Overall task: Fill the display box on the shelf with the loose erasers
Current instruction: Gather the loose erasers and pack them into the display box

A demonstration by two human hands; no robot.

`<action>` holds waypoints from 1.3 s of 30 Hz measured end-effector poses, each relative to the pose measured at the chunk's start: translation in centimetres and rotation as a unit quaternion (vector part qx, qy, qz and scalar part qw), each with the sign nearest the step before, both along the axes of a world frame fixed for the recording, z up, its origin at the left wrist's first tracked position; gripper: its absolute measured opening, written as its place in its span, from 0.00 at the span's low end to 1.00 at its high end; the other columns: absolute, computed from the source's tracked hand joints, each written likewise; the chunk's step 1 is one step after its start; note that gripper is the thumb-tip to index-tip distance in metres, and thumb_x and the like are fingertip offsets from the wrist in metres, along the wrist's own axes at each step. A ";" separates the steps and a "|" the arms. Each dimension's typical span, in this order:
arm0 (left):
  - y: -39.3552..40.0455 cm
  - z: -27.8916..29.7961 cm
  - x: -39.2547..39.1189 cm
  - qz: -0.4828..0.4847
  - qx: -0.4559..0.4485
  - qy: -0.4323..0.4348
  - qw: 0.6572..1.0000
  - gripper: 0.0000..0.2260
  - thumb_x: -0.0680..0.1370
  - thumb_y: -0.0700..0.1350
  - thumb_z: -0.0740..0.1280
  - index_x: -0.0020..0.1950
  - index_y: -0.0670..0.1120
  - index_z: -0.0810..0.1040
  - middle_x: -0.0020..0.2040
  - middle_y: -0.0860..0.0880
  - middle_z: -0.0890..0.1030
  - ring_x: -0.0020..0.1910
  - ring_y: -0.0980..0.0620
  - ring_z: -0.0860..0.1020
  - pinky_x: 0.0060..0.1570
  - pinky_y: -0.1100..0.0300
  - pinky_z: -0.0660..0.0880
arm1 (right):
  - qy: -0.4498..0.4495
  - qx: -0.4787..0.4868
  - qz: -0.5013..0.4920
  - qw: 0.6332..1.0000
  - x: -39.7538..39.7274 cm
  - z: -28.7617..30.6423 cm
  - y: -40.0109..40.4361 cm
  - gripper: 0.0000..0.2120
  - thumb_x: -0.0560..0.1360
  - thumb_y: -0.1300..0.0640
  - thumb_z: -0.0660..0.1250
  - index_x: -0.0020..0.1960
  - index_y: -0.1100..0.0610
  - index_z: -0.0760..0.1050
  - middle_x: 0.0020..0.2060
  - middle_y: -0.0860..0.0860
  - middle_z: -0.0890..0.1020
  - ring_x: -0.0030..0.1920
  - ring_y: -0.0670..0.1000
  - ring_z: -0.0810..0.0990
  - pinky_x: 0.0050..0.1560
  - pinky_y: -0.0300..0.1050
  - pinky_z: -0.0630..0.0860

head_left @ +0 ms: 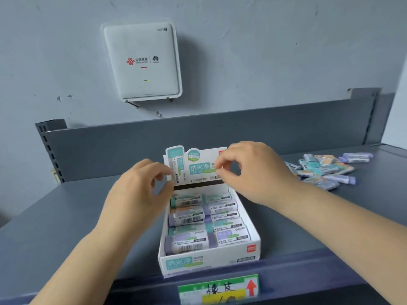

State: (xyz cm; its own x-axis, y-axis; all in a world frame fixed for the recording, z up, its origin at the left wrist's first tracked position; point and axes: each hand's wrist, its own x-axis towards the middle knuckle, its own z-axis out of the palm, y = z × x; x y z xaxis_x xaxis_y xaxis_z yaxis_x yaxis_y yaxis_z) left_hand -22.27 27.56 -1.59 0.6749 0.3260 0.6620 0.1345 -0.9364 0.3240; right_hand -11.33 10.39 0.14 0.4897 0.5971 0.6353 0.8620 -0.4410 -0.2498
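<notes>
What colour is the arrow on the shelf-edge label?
Red, pointing up, on the arrow of the shelf-edge label; head view.

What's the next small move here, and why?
Probably let go of the header flap and send the right hand to the loose erasers on the right. Both hands pinch the upright flap, left hand included; the display box holds one layer, and the pile remains.

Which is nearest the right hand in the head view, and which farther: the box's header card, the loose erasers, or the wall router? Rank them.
From the right hand:
1. Header card, under its fingers.
2. Loose erasers, on the shelf to its right.
3. Wall router, up on the wall, left.
</notes>
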 end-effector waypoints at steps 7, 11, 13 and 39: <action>-7.0 4.0 2.9 -0.050 0.177 0.010 0.983 0.11 0.71 0.47 0.69 0.53 0.51 0.79 0.45 0.54 0.78 0.45 0.49 0.78 0.37 0.60 0.69 | -0.032 -0.012 -0.073 0.997 3.3 1.2 -7.2 0.04 0.71 0.56 0.67 0.43 0.51 0.80 0.37 0.44 0.80 0.43 0.46 0.73 0.39 0.39 0.68; -11.7 5.1 7.7 -0.092 0.198 0.057 0.974 0.14 0.76 0.52 0.61 0.61 0.56 0.71 0.54 0.57 0.74 0.57 0.55 0.71 0.44 0.61 0.69 | -0.001 -0.030 -0.115 0.993 6.5 1.9 -12.2 0.05 0.71 0.56 0.67 0.45 0.49 0.80 0.38 0.42 0.77 0.45 0.45 0.74 0.45 0.42 0.72; -13.8 5.5 10.5 -0.110 0.196 0.092 0.970 0.14 0.76 0.51 0.61 0.62 0.55 0.71 0.55 0.57 0.73 0.57 0.55 0.71 0.44 0.61 0.68 | 0.009 -0.040 -0.131 0.991 8.2 2.1 -14.7 0.05 0.70 0.56 0.67 0.45 0.49 0.79 0.39 0.42 0.77 0.45 0.46 0.75 0.44 0.42 0.71; -28.9 1.8 31.3 -0.117 0.084 0.332 0.932 0.16 0.74 0.52 0.65 0.61 0.52 0.74 0.59 0.54 0.77 0.56 0.51 0.75 0.52 0.56 0.73 | 0.139 -0.264 -0.092 0.950 28.3 -1.1 -26.9 0.20 0.72 0.54 0.64 0.64 0.51 0.71 0.63 0.47 0.75 0.63 0.50 0.72 0.60 0.47 0.72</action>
State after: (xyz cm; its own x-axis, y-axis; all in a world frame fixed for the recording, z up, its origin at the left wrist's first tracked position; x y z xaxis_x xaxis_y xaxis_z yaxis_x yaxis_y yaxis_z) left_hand 8.99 -1.37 0.19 0.9936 0.0483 0.1021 0.0394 -0.9954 0.0875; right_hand 16.94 -16.49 -0.98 0.7216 0.6847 0.1025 0.6913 -0.7047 -0.1594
